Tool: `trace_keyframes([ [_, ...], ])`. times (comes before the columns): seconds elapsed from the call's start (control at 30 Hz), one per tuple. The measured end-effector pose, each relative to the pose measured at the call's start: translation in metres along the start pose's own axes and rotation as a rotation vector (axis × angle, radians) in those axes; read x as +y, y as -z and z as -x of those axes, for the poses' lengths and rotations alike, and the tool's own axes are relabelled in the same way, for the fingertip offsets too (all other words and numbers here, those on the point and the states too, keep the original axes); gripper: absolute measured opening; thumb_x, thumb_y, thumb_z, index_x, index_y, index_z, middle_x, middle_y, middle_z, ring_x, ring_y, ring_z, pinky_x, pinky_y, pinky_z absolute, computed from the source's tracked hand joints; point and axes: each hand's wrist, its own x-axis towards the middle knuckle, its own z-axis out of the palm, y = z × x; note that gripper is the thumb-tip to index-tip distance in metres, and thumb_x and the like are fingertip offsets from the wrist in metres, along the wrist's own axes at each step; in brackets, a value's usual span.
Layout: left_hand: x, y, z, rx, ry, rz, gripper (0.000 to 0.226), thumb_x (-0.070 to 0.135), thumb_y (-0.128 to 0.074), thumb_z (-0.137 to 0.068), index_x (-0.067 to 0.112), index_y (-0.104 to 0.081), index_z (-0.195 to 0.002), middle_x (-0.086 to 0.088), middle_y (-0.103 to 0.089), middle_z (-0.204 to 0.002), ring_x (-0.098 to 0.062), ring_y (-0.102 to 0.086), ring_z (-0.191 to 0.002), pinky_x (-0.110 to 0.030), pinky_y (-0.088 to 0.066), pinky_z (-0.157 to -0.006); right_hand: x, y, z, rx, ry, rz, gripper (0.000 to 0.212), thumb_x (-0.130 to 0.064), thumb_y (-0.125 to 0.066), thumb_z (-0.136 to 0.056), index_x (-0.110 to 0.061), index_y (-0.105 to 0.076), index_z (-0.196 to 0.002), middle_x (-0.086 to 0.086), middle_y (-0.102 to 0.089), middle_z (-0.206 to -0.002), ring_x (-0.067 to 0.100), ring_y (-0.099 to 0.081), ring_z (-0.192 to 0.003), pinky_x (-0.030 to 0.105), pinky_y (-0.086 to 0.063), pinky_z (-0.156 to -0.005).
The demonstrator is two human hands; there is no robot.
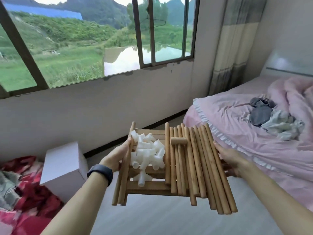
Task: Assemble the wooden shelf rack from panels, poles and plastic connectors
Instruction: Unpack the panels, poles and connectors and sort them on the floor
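I hold a stack of slatted wooden panels (145,185) level in the air, in front of me. My left hand (116,156) grips its left edge, along with a few poles lying there. My right hand (228,158) grips its right edge. Several wooden poles (199,165) lie side by side on the right half of the panels. A small wooden mallet (178,141) rests on top of those poles. A heap of white plastic connectors (147,151) sits on the left half.
A bed with a pink sheet (240,133) and crumpled clothes stands at the right. A white cardboard box (62,167) stands on the floor at the left, beside red bedding (28,192). A wall with a large window lies ahead. Grey floor (160,221) shows below.
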Motion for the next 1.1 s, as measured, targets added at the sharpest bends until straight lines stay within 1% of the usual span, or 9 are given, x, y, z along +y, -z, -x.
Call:
trace_keyframes([
  [0.17, 0.033, -0.043, -0.051, 0.038, 0.043, 0.023, 0.071, 0.080, -0.051, -0.084, 0.018, -0.073, -0.112, -0.008, -0.079, -0.091, -0.022, -0.077, -0.073, -0.032, -0.058, -0.056, -0.039, 0.026, -0.068, -0.008, -0.019, 0.047, 0.069, -0.077, -0.057, -0.085, -0.011, -0.074, -0.097, 0.006, -0.067, -0.058, 0.025, -0.062, -0.051, 0.032, -0.052, -0.050],
  [0.4, 0.056, -0.075, -0.135, 0.107, 0.129, 0.025, 0.073, 0.083, -0.051, -0.081, 0.019, -0.073, -0.108, -0.007, -0.078, -0.086, -0.026, -0.077, -0.075, -0.037, -0.060, -0.060, -0.072, 0.038, -0.167, -0.049, -0.054, 0.097, 0.071, -0.079, -0.056, -0.083, -0.012, -0.075, -0.097, 0.004, -0.066, -0.056, 0.022, -0.061, -0.047, 0.030, -0.051, -0.046],
  [0.6, 0.050, -0.099, -0.214, 0.146, 0.216, 0.051, 0.071, 0.080, -0.051, -0.085, 0.016, -0.071, -0.109, -0.008, -0.078, -0.083, -0.028, -0.076, -0.079, -0.038, -0.061, -0.063, -0.076, 0.032, -0.267, -0.080, -0.136, 0.163, 0.080, -0.083, -0.055, -0.081, -0.009, -0.076, -0.102, 0.006, -0.073, -0.068, 0.029, -0.070, -0.068, 0.037, -0.057, -0.057],
  [0.73, 0.042, -0.119, -0.255, 0.129, 0.241, 0.071, 0.073, 0.077, -0.046, -0.089, 0.016, -0.069, -0.122, -0.011, -0.077, -0.103, -0.030, -0.073, -0.096, -0.045, -0.061, -0.081, -0.068, 0.024, -0.321, -0.074, -0.187, 0.180, 0.074, -0.082, -0.056, -0.082, -0.014, -0.074, -0.105, 0.008, -0.076, -0.076, 0.030, -0.073, -0.073, 0.038, -0.058, -0.055],
  [0.8, 0.035, -0.131, -0.274, 0.087, 0.182, 0.111, 0.073, 0.074, -0.042, -0.092, 0.023, -0.055, -0.142, -0.008, -0.066, -0.132, -0.027, -0.066, -0.113, -0.040, -0.060, -0.078, -0.061, 0.022, -0.347, -0.071, -0.213, 0.199, 0.068, -0.079, -0.055, -0.084, -0.017, -0.072, -0.107, 0.010, -0.076, -0.083, 0.031, -0.073, -0.079, 0.038, -0.058, -0.057],
  [0.87, 0.022, -0.143, -0.291, 0.068, 0.159, 0.141, 0.073, 0.073, -0.040, -0.093, 0.028, -0.047, -0.149, -0.007, -0.056, -0.144, -0.025, -0.061, -0.121, -0.029, -0.059, -0.069, -0.049, 0.018, -0.373, -0.097, -0.259, 0.220, 0.069, -0.079, -0.053, -0.086, -0.015, -0.073, -0.104, 0.009, -0.076, -0.083, 0.031, -0.073, -0.083, 0.039, -0.058, -0.060],
  [0.97, -0.009, -0.159, -0.320, 0.094, 0.218, 0.196, 0.075, 0.081, -0.043, -0.085, 0.029, -0.061, -0.136, -0.006, -0.067, -0.132, -0.023, -0.068, -0.115, -0.038, -0.058, -0.087, -0.027, 0.010, -0.420, -0.154, -0.331, 0.245, 0.074, -0.079, -0.054, -0.086, -0.011, -0.073, -0.108, 0.012, -0.076, -0.096, 0.034, -0.072, -0.092, 0.042, -0.060, -0.068],
  [1.03, -0.036, -0.171, -0.341, 0.130, 0.236, 0.210, 0.075, 0.080, -0.042, -0.086, 0.031, -0.057, -0.140, -0.004, -0.064, -0.137, -0.025, -0.064, -0.122, -0.045, -0.052, -0.101, -0.009, 0.002, -0.452, -0.182, -0.352, 0.258, 0.072, -0.077, -0.055, -0.087, -0.011, -0.072, -0.110, 0.012, -0.075, -0.101, 0.034, -0.071, -0.096, 0.045, -0.060, -0.075],
  [1.1, -0.065, -0.183, -0.361, 0.189, 0.295, 0.243, 0.076, 0.080, -0.044, -0.084, 0.028, -0.060, -0.138, -0.005, -0.066, -0.134, -0.027, -0.065, -0.120, -0.048, -0.050, -0.104, 0.011, -0.008, -0.484, -0.209, -0.371, 0.272, 0.068, -0.075, -0.055, -0.088, -0.012, -0.071, -0.111, 0.011, -0.074, -0.104, 0.033, -0.070, -0.098, 0.046, -0.059, -0.081],
])
